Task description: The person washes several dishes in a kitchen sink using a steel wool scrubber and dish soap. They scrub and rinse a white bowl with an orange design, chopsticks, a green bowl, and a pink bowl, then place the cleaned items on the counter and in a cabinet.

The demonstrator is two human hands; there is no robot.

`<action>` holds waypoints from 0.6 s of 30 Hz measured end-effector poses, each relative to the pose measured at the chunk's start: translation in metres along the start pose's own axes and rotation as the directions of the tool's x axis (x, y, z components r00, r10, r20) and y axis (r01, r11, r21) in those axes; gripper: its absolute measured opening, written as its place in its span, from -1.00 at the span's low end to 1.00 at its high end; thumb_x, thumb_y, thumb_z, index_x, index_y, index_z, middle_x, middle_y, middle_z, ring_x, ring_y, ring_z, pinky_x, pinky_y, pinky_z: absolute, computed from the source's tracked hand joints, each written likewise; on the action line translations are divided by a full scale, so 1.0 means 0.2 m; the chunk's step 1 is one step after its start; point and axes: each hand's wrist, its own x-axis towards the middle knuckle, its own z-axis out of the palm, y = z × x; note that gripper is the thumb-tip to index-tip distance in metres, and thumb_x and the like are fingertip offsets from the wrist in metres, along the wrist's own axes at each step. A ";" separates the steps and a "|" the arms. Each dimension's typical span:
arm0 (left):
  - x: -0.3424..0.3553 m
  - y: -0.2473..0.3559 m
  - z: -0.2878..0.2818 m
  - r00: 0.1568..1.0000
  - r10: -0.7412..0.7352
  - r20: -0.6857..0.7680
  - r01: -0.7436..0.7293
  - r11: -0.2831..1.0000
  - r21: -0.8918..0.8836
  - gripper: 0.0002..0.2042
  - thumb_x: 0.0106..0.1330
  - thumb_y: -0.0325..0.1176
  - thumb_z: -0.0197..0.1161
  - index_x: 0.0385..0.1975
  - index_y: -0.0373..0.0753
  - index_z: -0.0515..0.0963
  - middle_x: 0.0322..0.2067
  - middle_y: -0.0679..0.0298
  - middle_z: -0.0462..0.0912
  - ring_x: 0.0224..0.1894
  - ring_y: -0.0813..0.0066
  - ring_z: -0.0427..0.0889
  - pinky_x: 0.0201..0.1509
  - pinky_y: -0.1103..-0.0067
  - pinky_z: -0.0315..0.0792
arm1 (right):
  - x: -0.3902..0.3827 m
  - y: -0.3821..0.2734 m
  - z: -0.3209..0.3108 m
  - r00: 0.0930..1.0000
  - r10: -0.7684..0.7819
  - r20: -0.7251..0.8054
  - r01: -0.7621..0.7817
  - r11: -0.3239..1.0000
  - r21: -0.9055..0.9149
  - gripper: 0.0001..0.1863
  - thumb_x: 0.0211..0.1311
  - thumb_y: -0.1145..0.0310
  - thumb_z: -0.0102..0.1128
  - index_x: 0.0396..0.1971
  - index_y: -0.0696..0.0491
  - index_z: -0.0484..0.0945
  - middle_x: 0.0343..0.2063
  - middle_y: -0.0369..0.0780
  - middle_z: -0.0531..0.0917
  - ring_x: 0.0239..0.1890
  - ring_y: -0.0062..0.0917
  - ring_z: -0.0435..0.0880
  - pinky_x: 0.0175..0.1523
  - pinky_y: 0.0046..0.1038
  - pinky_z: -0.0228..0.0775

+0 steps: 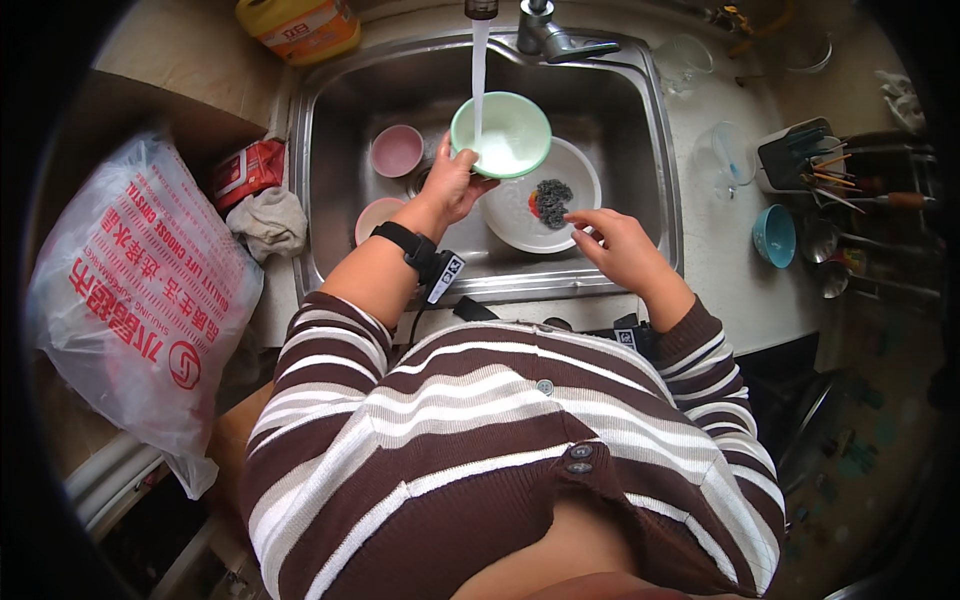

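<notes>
My left hand (452,178) grips a mint-green bowl (510,130) under the stream from the faucet (478,8) in the steel sink (660,170). A white plate (510,225) rests in the basin with a steel-wool scourer (554,200) and something small and red on it. My right hand (615,245) is open just right of the scourer, fingers loosely bent and holding nothing; I cannot tell whether a fingertip touches it. A small pink bowl (396,148) sits at the basin's left, with another pale bowl (375,215) below it, partly behind my left forearm.
A plastic bag (140,260), red packet (245,170), cloth (268,222) and yellow jug (300,25) are left of the sink. On the right are glassware (725,155), a blue bowl (774,236), a utensil holder (785,165) and ladles (822,240). A mixer tap (545,40) is behind the basin.
</notes>
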 end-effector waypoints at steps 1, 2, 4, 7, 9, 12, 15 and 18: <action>0.01 0.01 0.00 0.999 -0.009 -0.035 0.009 1.000 0.004 -0.40 0.09 -0.59 -0.14 0.14 0.07 -0.05 0.00 0.12 0.21 -0.07 0.17 0.42 -0.09 0.20 0.41 | 0.00 0.00 0.00 1.000 -0.014 -0.014 0.014 1.000 0.009 -0.77 0.04 0.40 0.09 -0.26 0.10 0.51 -0.42 -0.09 0.57 -0.43 -0.35 0.57 -0.28 -0.45 0.40; 0.01 0.01 0.00 1.000 0.025 0.001 -0.025 1.000 0.008 -0.40 0.08 -0.60 -0.14 0.14 0.08 -0.05 0.00 0.13 0.22 -0.06 0.17 0.41 -0.08 0.20 0.41 | -0.01 0.00 -0.01 1.000 0.007 -0.008 -0.007 1.000 0.007 -0.77 0.04 0.40 0.08 -0.26 0.10 0.51 -0.42 -0.09 0.57 -0.43 -0.35 0.57 -0.27 -0.45 0.40; 0.03 0.01 0.01 0.997 0.077 0.019 -0.077 0.997 0.020 -0.38 0.06 -0.62 -0.14 0.14 0.10 -0.04 -0.01 0.15 0.23 -0.04 0.19 0.39 -0.07 0.20 0.40 | -0.02 -0.01 -0.01 0.999 0.050 0.013 -0.050 0.999 0.010 -0.77 0.04 0.40 0.08 -0.26 0.10 0.51 -0.41 -0.09 0.57 -0.43 -0.34 0.57 -0.27 -0.44 0.40; 0.10 0.00 0.05 0.989 0.147 -0.002 -0.147 0.986 0.077 -0.39 0.08 -0.62 -0.08 0.14 0.06 -0.01 -0.01 0.20 0.23 -0.08 0.26 0.41 -0.13 0.27 0.43 | -0.04 0.00 0.00 0.996 0.089 0.032 -0.089 0.996 -0.009 -0.77 0.04 0.41 0.08 -0.25 0.11 0.51 -0.42 -0.09 0.57 -0.43 -0.34 0.56 -0.27 -0.44 0.39; 0.14 0.01 0.06 0.978 0.209 -0.005 -0.206 0.969 0.139 -0.38 0.09 -0.58 -0.01 0.15 0.04 -0.01 -0.05 0.23 0.27 -0.14 0.33 0.43 -0.18 0.30 0.44 | -0.04 0.00 0.01 0.998 0.051 0.031 -0.050 0.998 -0.043 -0.76 0.06 0.41 0.08 -0.23 0.10 0.50 -0.40 -0.11 0.57 -0.45 -0.42 0.57 -0.30 -0.49 0.41; 0.16 0.04 0.05 0.957 0.289 -0.030 -0.265 0.908 0.324 -0.39 0.10 -0.55 0.04 0.15 0.04 0.00 -0.11 0.24 0.33 -0.17 0.36 0.44 -0.20 0.30 0.45 | -0.04 0.01 0.02 0.999 0.026 0.028 -0.025 0.998 -0.056 -0.76 0.06 0.41 0.08 -0.22 0.09 0.50 -0.40 -0.13 0.57 -0.47 -0.45 0.57 -0.31 -0.51 0.42; 0.11 0.09 -0.01 0.972 0.189 -0.140 -0.142 0.946 0.291 -0.44 0.08 -0.50 0.05 0.10 0.06 0.08 -0.09 0.17 0.30 -0.18 0.33 0.43 -0.25 0.38 0.46 | -0.03 0.01 0.02 0.999 0.024 0.025 -0.022 0.998 -0.056 -0.76 0.06 0.41 0.08 -0.23 0.09 0.50 -0.40 -0.13 0.57 -0.47 -0.45 0.57 -0.30 -0.51 0.42; 0.02 0.11 -0.09 0.989 -0.017 -0.149 0.060 0.954 0.293 -0.54 0.12 -0.35 0.00 0.07 -0.03 0.13 -0.09 0.12 0.32 -0.16 0.23 0.47 -0.24 0.35 0.49 | -0.03 0.00 0.02 0.998 0.051 0.043 -0.049 0.998 -0.046 -0.75 0.06 0.41 0.09 -0.21 0.09 0.50 -0.37 -0.13 0.56 -0.45 -0.44 0.57 -0.29 -0.50 0.42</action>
